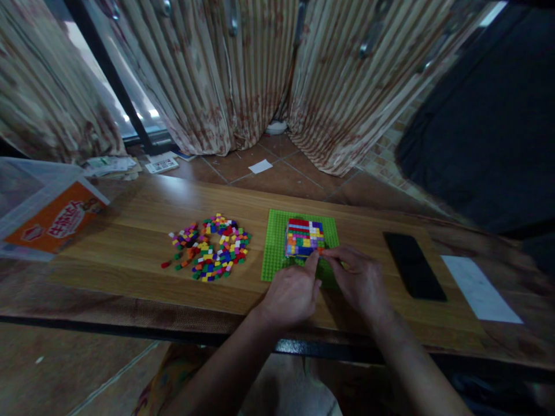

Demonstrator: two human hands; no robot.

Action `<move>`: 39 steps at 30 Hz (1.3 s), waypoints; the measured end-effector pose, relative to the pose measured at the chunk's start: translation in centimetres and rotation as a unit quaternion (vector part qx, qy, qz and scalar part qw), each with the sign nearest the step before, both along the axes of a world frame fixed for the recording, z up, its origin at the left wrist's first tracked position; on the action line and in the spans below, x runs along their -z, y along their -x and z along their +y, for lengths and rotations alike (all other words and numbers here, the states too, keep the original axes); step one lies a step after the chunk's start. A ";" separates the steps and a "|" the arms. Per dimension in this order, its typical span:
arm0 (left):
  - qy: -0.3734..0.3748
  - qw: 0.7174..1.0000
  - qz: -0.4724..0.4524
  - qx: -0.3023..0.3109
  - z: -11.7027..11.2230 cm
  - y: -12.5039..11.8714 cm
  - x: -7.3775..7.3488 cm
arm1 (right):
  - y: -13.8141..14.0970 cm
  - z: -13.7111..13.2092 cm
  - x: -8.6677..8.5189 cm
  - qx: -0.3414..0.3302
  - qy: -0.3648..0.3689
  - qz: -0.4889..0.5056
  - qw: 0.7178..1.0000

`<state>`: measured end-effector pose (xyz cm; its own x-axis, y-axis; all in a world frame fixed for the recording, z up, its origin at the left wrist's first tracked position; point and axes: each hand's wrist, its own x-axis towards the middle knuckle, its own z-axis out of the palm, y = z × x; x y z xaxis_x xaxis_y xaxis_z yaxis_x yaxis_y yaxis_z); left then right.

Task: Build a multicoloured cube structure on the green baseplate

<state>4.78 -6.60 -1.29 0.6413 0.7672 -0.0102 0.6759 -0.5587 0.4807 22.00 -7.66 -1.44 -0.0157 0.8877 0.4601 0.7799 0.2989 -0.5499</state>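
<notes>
A block built of many coloured toy bricks (304,236) stands on a green studded baseplate (274,242). My right hand (358,276) is at the block's front right corner, with thumb and fingertips pinched on a small orange brick (321,251). From the front left, my left hand (291,294) reaches in and its outstretched index finger touches the block's front edge near that corner. Its thumb is apart from the index finger, its other fingers are curled, and I see nothing held in it. Both hands cover part of the baseplate's front.
Loose coloured bricks (221,248) lie in a ring-shaped pile left of the baseplate on the wooden board (143,231). A clear plastic bin (34,173) with an orange label stands far left. At right lie a black phone-like slab (414,266) and a white paper (479,289).
</notes>
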 end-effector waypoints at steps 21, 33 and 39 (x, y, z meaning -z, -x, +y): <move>0.032 0.999 -0.015 -0.030 0.0 0.0 -0.1 | 0.6 0.3 0.3 0.143 0.056 0.301 0.941; 0.049 0.998 -0.019 -0.030 -0.1 -0.4 0.0 | 2.1 1.5 0.5 0.154 0.168 0.369 0.901; 0.038 0.999 -0.029 -0.020 0.0 -0.4 0.0 | 2.5 1.4 1.2 0.149 0.173 0.420 0.878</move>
<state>5.14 -6.61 -1.31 0.6116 0.7905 -0.0325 0.6663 -0.4926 0.5598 19.54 -6.26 -2.62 0.4578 0.8834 -0.0997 0.0700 -0.1477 -0.9866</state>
